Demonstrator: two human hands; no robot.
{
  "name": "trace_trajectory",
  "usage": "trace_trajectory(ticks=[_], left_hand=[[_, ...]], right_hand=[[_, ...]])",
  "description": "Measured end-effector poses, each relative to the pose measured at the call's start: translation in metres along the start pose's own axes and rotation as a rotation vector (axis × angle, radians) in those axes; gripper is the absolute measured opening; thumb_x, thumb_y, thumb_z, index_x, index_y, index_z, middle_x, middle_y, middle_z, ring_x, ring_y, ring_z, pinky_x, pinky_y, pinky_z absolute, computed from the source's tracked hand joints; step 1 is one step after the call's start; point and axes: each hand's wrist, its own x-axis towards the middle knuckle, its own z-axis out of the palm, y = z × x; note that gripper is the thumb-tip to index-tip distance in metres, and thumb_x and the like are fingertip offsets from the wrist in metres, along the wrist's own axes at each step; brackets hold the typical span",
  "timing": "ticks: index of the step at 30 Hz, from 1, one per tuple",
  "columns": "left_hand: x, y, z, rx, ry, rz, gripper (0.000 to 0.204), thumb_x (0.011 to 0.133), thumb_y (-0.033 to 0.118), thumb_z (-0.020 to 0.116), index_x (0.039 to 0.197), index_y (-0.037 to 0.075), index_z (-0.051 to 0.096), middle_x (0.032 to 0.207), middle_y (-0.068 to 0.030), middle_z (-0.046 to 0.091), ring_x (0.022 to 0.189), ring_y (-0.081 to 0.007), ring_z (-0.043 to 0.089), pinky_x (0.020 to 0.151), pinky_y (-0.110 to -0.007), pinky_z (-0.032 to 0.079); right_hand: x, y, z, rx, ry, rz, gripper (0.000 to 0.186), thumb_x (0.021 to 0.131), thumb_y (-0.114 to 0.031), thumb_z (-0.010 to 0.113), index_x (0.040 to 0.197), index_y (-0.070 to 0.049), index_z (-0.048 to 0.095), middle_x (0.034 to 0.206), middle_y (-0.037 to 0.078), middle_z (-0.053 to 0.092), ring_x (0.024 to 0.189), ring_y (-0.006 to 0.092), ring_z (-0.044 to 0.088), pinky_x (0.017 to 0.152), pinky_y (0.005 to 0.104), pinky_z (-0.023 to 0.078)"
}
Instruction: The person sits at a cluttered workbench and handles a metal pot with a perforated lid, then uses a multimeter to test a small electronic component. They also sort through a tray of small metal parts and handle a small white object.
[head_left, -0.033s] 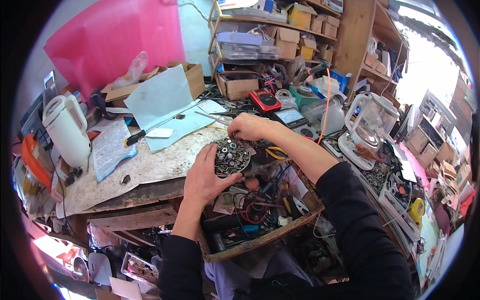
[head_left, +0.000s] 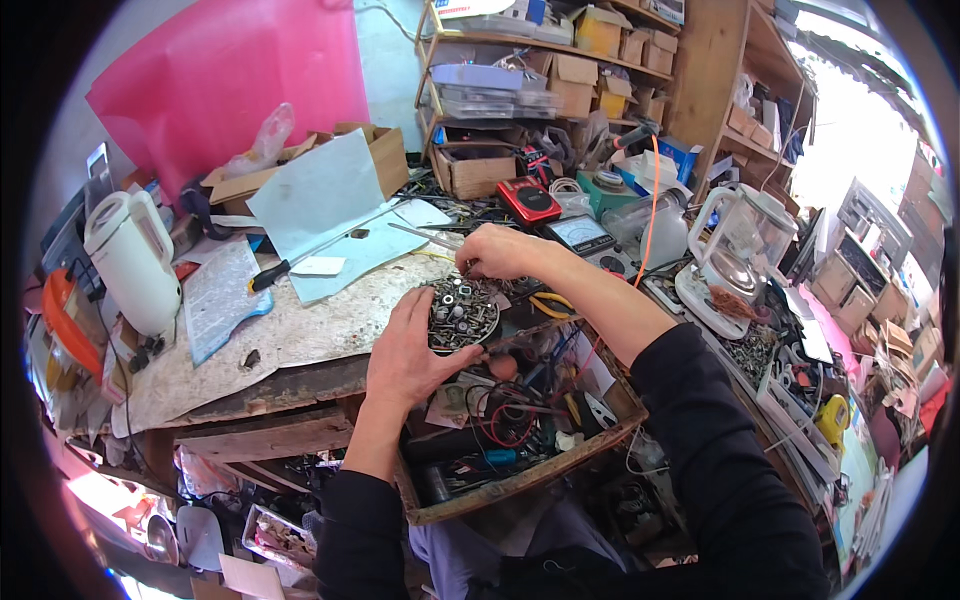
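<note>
A round dish heaped with small screws, nuts and metal bits stands at the table's front edge, just behind an open drawer. My left hand is curved round the dish's near left side, thumb along the front rim and fingers along the left. Over the dish's far edge, my right hand is closed in a pinch, its fingertips down at the metal bits. What it pinches is hidden. A thin metal rod reaches left from beside that hand; whether the hand touches it, I cannot tell.
Below the dish, the wooden drawer holds wires, pliers and other tools. A black-handled screwdriver and papers lie left, near a white jug. Behind are a red device and an analog meter. An orange cord hangs at right.
</note>
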Motion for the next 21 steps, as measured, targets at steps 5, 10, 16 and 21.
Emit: trace_trajectory(ticks=[5,10,16,21], left_hand=[[0.001,-0.001,0.001,0.001,-0.008,-0.005,0.097,0.074,0.051,0.084,0.146,-0.002,0.045,0.149,-0.0225,0.048,0.139,-0.0363,0.047,0.113,-0.043,0.042],[0.001,-0.001,0.002,-0.004,-0.01,-0.019,0.098,0.074,0.051,0.083,0.146,-0.002,0.044,0.149,-0.0228,0.048,0.139,-0.0365,0.047,0.113,-0.043,0.042],[0.0,0.003,-0.003,-0.011,-0.031,-0.059,0.103,0.073,0.051,0.082,0.15,-0.002,0.039,0.152,-0.0233,0.045,0.14,-0.0368,0.046,0.114,-0.043,0.041],[0.003,0.0,0.004,0.011,0.001,-0.024,0.105,0.073,0.052,0.082,0.151,-0.003,0.038,0.154,-0.0234,0.042,0.142,-0.0367,0.043,0.114,-0.043,0.041]], right_hand=[[-0.008,0.008,-0.014,0.064,0.095,-0.012,0.023,0.079,-0.008,0.074,0.101,-0.004,0.074,0.091,0.016,0.074,0.089,0.0324,0.072,0.08,0.0413,0.056],[-0.018,-0.012,-0.038,0.357,0.046,0.089,0.022,0.082,-0.005,0.071,0.104,0.0,0.072,0.086,0.014,0.073,0.072,0.0207,0.071,0.068,0.0348,0.057],[-0.02,-0.046,-0.045,0.412,-0.061,-0.019,0.03,0.084,-0.005,0.073,0.114,-0.003,0.072,0.088,0.012,0.074,0.072,0.0186,0.07,0.068,0.0332,0.057],[-0.008,-0.007,-0.026,0.072,0.018,-0.013,0.041,0.081,-0.001,0.069,0.121,-0.007,0.071,0.103,0.014,0.075,0.092,0.032,0.072,0.084,0.04,0.057]])
